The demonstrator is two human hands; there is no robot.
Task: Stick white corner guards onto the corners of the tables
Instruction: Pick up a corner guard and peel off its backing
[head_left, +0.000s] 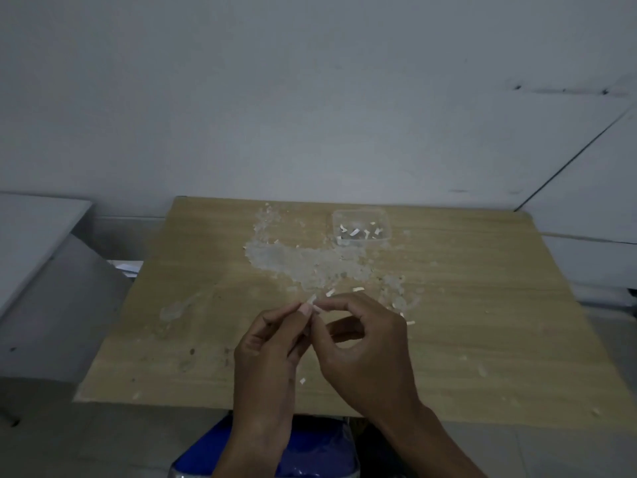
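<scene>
Both hands meet above the middle of a light wooden table (pixel 482 322). My left hand (pixel 269 346) and my right hand (pixel 365 339) pinch the same small white piece (pixel 314 302) between their fingertips; its exact shape is too small to tell. A heap of clear, translucent corner guards (pixel 310 262) lies spread over the tabletop beyond the hands. Small white paper strips (pixel 358 289) lie scattered near the heap and by the hands.
A clear plastic box (pixel 361 225) holding white strips stands at the back of the table. A white wall rises behind it. A second, white table (pixel 31 236) sits at the left. A blue seat (pixel 310 450) shows below the table's near edge.
</scene>
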